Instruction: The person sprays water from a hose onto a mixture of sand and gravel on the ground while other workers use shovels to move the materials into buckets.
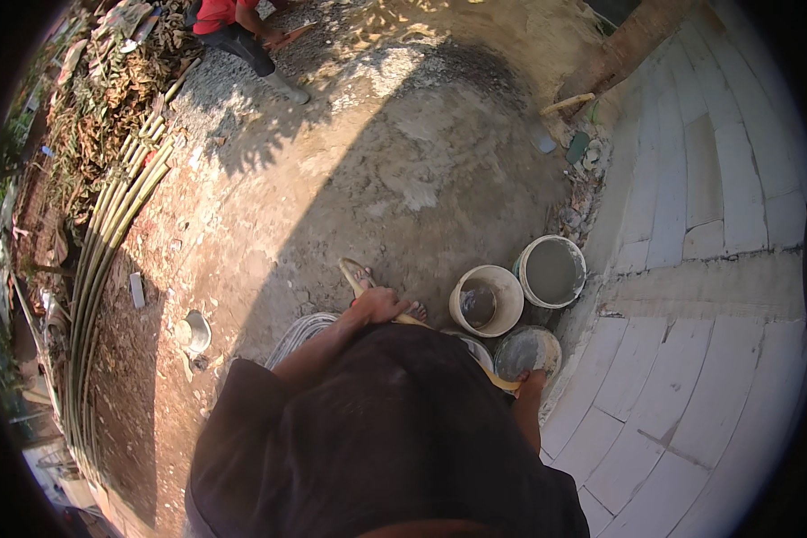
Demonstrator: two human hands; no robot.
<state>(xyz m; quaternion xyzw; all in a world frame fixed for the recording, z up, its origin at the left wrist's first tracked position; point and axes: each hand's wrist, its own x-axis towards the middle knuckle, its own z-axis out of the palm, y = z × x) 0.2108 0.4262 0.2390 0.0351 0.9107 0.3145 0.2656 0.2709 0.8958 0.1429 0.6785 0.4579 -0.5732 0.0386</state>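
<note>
A long yellowish pole (pixel 353 277) slants across the front of my body, partly hidden by my dark shirt. My left hand (pixel 381 306) is closed around it near my feet. Lower on the right, my right hand (pixel 532 382) grips the pole near its other end. Close to that hand stands a bucket (pixel 527 352) with grey contents, and another bucket is partly hidden beside it. Beyond them are a whitish bucket (pixel 486 301) with a little dark liquid and a white bucket (pixel 551 272) full of grey liquid or mix.
A pale block wall (pixel 690 377) rises along the right. A coiled pale hose or cable (pixel 298 337) lies by my left forearm. Bamboo poles (pixel 108 233) and dry leaves line the left. A co-worker in red (pixel 229 18) is at far left; a tree trunk (pixel 623 49) is at far right.
</note>
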